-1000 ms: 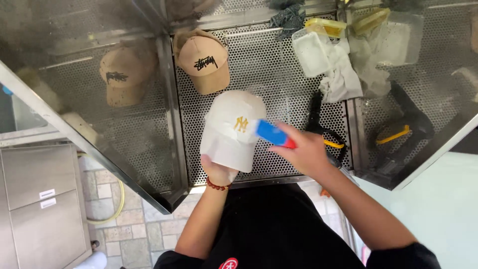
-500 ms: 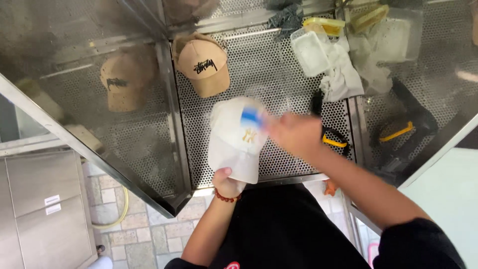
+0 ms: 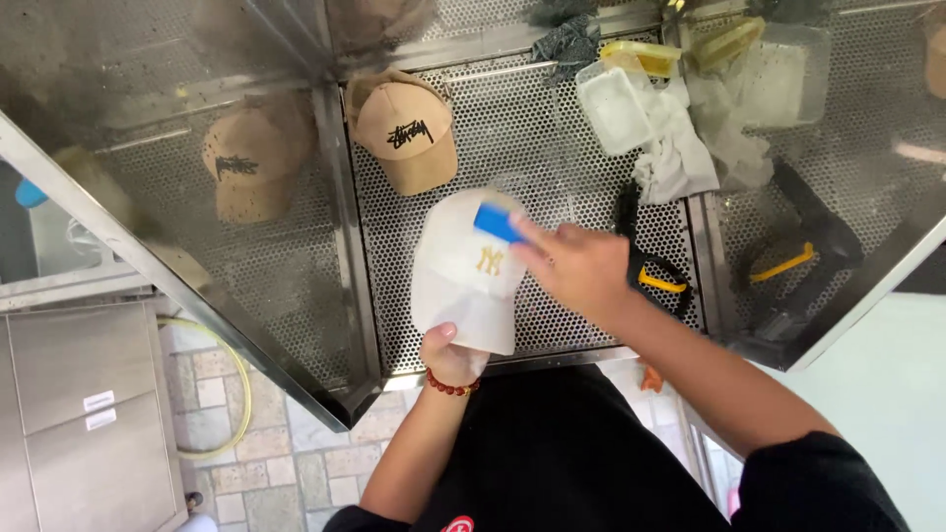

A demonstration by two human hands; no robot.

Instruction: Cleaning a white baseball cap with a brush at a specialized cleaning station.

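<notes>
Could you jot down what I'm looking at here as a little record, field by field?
Place: perforated metal worktop with shiny side walls
Left hand: grips the brim of a white cap from below
Right hand: presses a blue brush against the cap's crown
Wrist: red bead bracelet on the left
Nearby: tan cap lying behind the white one, its mirror image on the left wall
Right side: white cloth, clear plastic tub, black tool with yellow trim
Clothing: black top
</notes>
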